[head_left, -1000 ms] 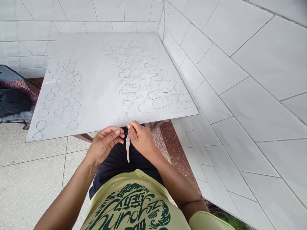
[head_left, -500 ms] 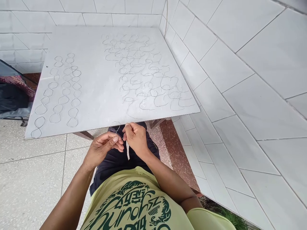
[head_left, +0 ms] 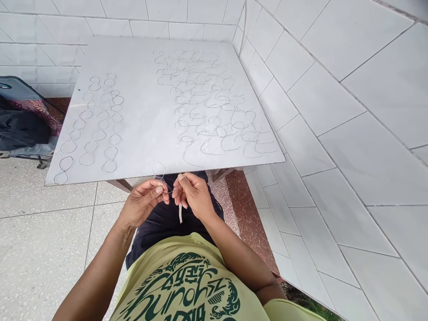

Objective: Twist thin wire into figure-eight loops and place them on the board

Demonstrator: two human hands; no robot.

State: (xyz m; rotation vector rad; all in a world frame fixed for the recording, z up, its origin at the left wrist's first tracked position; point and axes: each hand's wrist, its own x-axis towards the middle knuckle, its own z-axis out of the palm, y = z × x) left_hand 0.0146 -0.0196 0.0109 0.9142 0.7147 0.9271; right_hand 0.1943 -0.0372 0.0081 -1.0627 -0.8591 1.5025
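Observation:
My left hand [head_left: 145, 201] and my right hand [head_left: 192, 192] meet just below the near edge of a white board [head_left: 143, 111]. Both pinch one thin bent wire piece [head_left: 159, 171], whose loop rises between my thumbs over the board's edge. My right hand also grips a slim pale tool whose tip [head_left: 180, 214] hangs down below the fist. On the board's left lie rows of finished figure-eight wire loops [head_left: 96, 125]. A tangled heap of S-shaped wire pieces [head_left: 210, 111] covers the right half.
The board rests on a wooden frame [head_left: 120, 183] in a corner of white tiled walls [head_left: 334, 111]. A dark bag on a low rack [head_left: 20, 129] sits at the far left on the speckled floor [head_left: 40, 249].
The wire piece came off the board's near edge into both hands. Its loop now stands between my fingers, left of where it lay. The view shifted slightly.

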